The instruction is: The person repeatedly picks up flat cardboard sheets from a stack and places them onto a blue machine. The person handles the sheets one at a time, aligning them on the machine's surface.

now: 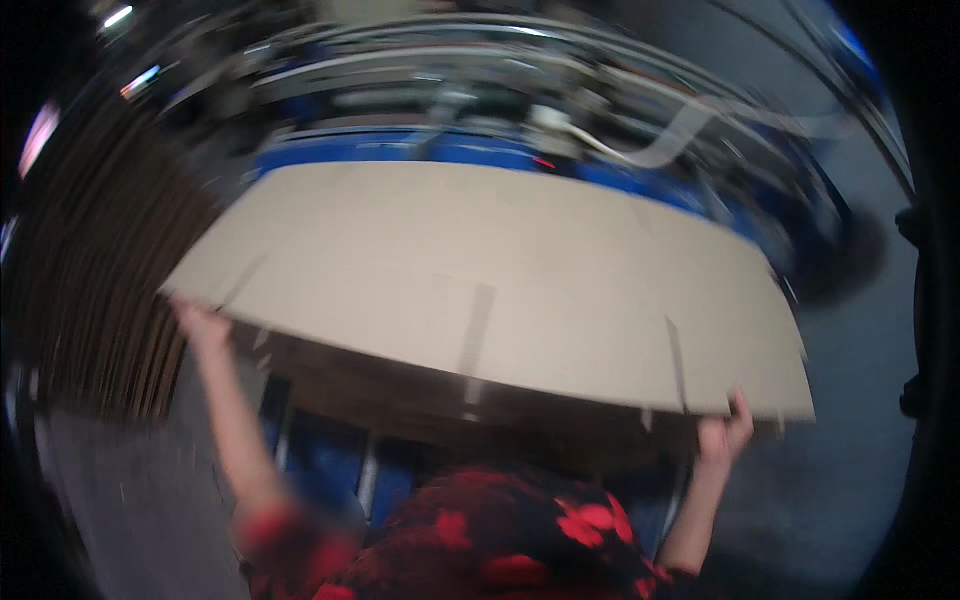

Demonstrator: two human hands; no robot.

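A wide, flat cardboard sheet spans the space in front of me, with several slots cut into its near edge. My left hand is closed on its near left corner. At the near right, my right hand grips the same edge, with a finger or thumb up over the top face. The sheet's far edge lies over or against the blue machine; whether it touches cannot be made out. Under its near edge shows a brown surface, partly hidden by the sheet.
A tall stack of cardboard sheets stands at the left. Metal rails and a pale hose or cable run along the machine beyond the sheet. Blue framework sits low in front of me. Grey floor lies at the right.
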